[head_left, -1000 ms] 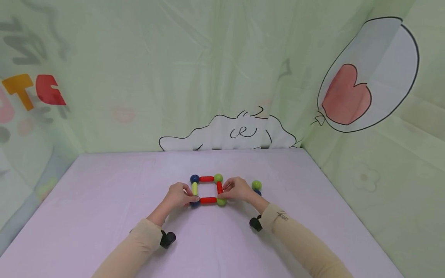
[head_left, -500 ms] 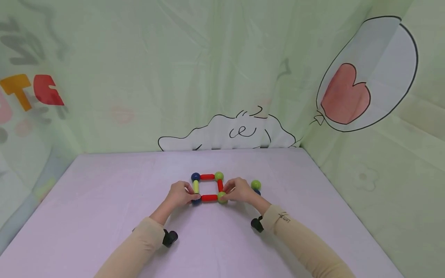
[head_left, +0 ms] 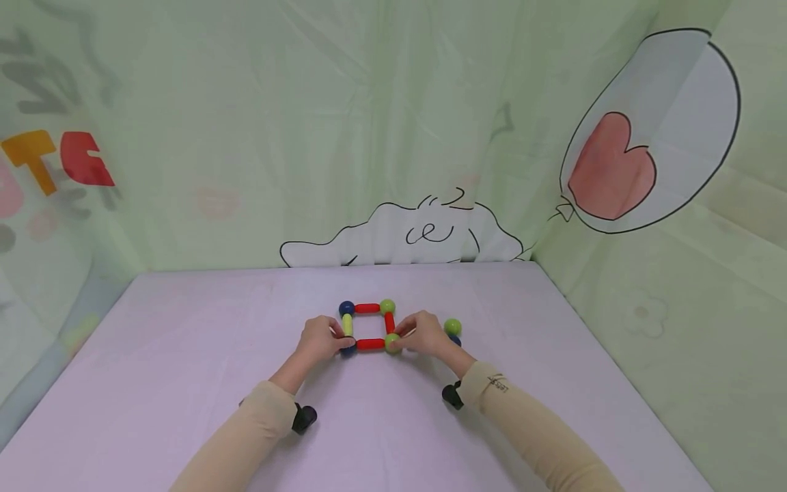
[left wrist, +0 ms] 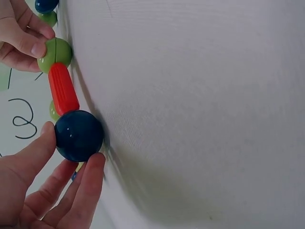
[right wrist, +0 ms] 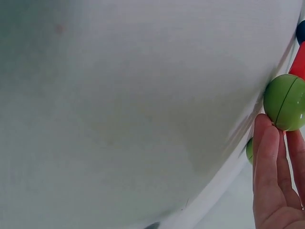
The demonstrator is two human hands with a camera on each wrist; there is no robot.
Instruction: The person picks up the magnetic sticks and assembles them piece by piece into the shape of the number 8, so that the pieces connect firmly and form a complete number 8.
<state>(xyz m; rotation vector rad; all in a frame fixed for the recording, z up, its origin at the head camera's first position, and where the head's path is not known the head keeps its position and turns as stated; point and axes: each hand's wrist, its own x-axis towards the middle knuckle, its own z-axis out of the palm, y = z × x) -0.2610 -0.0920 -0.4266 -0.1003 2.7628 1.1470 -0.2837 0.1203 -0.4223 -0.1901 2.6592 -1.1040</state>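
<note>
- Work piece: rod-and-ball square frame, lying mid-table on the pale lilac tablecloth [head_left: 184,369], between both hands.
- Corners: far blue ball [head_left: 347,308], far green ball [head_left: 387,306], near blue ball [left wrist: 79,136], near green ball [right wrist: 284,101].
- Sides: far red rod [head_left: 367,308], near red rod [head_left: 370,344], right red rod [head_left: 390,322], yellow-green rod [head_left: 348,324] on the left (the only non-red one).
- Left hand [head_left: 320,339]: fingers bent, thumb and fingertips pinching the near blue ball; gap between them just the ball's width.
- Right hand [head_left: 425,334]: thumb and fingers bent, pinching the near green ball, a thin dark seam showing round it.
- Spare pair right of the right hand, near the wrist: loose green ball [head_left: 452,326], with loose blue ball [head_left: 456,339] on its near side, part hidden by the wrist; touching or not, can't tell.
- Beige sleeves [head_left: 236,434] on both arms, black wrist camera [head_left: 304,419] at the left cuff, another at the right.
- Behind: pale green backdrop [head_left: 246,137], printed balloon [head_left: 695,123] with red heart [head_left: 615,174] on the right, coloured letters [head_left: 86,158] on the left.
</note>
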